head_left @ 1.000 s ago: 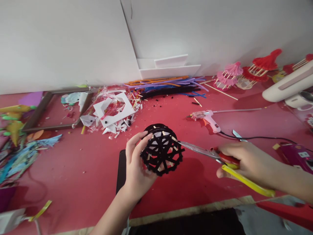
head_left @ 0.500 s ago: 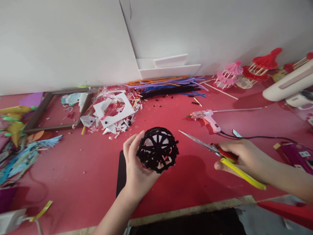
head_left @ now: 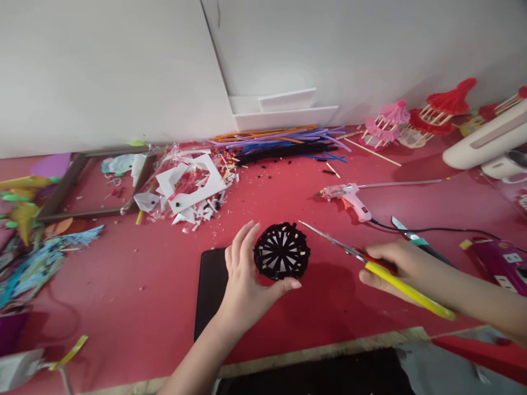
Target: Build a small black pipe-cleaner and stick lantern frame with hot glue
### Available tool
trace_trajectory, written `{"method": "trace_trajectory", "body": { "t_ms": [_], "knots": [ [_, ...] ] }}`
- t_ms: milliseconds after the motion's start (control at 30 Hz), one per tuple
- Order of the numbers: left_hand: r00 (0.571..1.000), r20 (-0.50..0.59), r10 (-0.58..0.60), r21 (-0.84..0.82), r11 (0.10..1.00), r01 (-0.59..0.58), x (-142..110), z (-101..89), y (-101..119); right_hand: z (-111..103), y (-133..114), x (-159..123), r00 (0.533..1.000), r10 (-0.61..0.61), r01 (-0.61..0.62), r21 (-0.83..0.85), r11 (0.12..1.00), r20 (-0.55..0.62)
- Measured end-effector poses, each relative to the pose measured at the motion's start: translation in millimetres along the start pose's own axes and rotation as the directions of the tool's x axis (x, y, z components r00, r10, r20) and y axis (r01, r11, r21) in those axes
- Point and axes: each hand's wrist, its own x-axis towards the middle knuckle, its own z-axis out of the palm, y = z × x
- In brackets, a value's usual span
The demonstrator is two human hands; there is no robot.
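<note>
Black spoked piece (head_left: 282, 251): at left hand (head_left: 247, 285), over middle of worktop, roughly round, spokes facing camera, pale stick ends showing near rim. Cannot tell if resting on surface or lifted.

Largest first. Across the back, pale wall (head_left: 102, 71). Below that, red table (head_left: 144, 307), littered with small bits toward the back. At left, brown frame (head_left: 61, 189) lying flat. At back centre, bundle of pipe cleaners (head_left: 280, 142) in orange, purple, blue and black. Left of bundle, heap of white scraps (head_left: 212, 178) mixed with clear plastic. At far right, white cylinder (head_left: 489, 134), leaning into view. Partly behind left hand, dark flat slab (head_left: 209, 296).

Left hand: fingers and thumb set wide in a C, fingers along left edge of black spoked piece, thumb by near edge. Cannot tell how firmly pinched, if at all.

Right hand (head_left: 395, 274): wrapped round scissors (head_left: 405, 288), red and yellow handles, blades looking together. Tip aimed left, just beside upper right rim; cannot tell if touching.

Back right, red model (head_left: 450, 101) beside pink model (head_left: 389, 123). Right edge, purple power strip (head_left: 489, 255). Beyond scissors, pink glue gun (head_left: 357, 203), nozzle pointing left. Smallest: cutter (head_left: 411, 236), partly behind right arm.
</note>
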Motion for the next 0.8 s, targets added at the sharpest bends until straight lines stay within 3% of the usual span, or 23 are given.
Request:
{"method": "trace_trajectory", "body": {
  "t_ms": [67,233,433,800],
  "knots": [
    [1.000,0.019,0.022,-0.039,0.999,-0.021,2,1.1,-1,-1,0,1,1.000,-0.020,0.020,0.012,1.000,0.011],
    [0.997,0.074,-0.020,-0.264,0.964,0.039,2,9.0,-6,-1,2,4,0.985,-0.033,0.020,0.080,0.997,0.169],
    [0.998,-0.032,0.060,-0.185,0.981,-0.065,1,10.2,-5,0,2,6,0.986,0.011,-0.015,0.025,1.000,0.165],
    [0.998,-0.019,0.052,-0.127,0.990,-0.054,1,7.2,0,1,-6,9,0.992,0.053,-0.050,-0.028,0.998,0.114]
  ]
}}
